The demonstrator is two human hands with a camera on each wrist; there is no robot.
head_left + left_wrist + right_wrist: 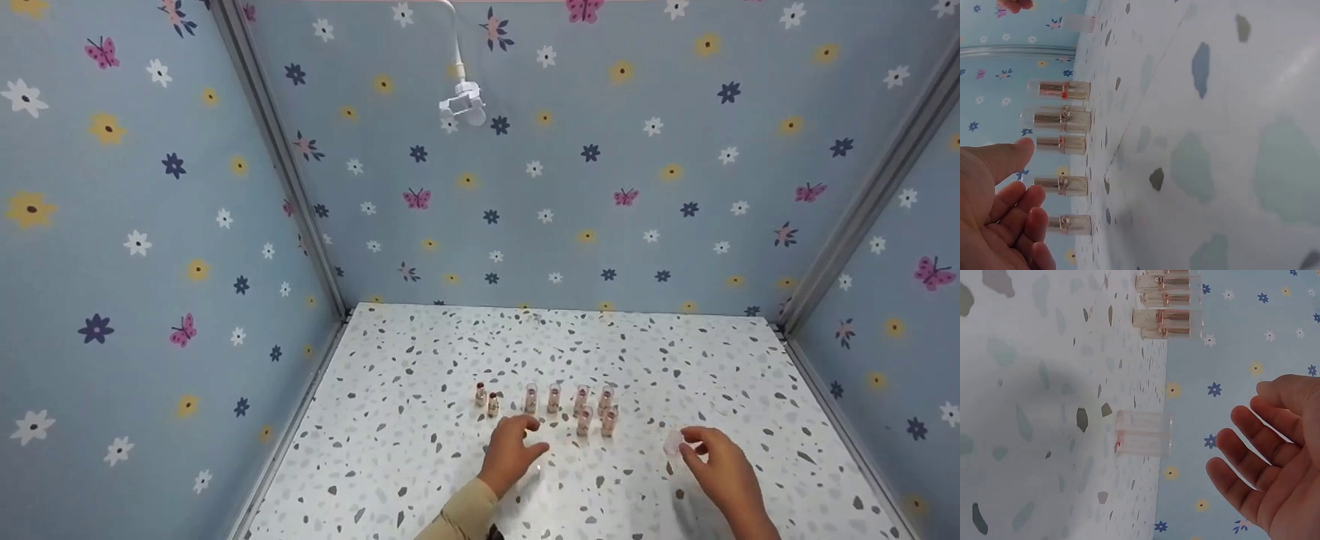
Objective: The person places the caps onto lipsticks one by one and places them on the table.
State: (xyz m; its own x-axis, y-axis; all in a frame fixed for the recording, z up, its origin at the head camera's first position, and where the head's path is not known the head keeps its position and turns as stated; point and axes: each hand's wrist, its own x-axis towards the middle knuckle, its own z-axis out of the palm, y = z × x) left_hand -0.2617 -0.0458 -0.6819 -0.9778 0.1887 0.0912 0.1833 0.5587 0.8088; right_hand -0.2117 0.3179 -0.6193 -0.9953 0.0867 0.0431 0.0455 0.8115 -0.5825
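My left hand [511,456] hovers just in front of the row of lipstick tubes, thumb and fingers apart and holding nothing. Several lipsticks [606,399] with clear covers stand upright, some one behind another. Two shorter lipsticks [493,405] with dark red tops and no clear cover stand to their left. On the right, two clear pinkish caps [1144,433] stand side by side on the table. My right hand [724,469] is beside them, its fingers loosely bent and nothing in its grasp; a gap separates it from the caps in the right wrist view.
A white speckled tabletop [420,465] lies under everything. Flower-patterned panels [570,150] with grey metal corner posts enclose it at the back and sides. High on the back panel hangs a white clamp [465,105] on a bent arm.
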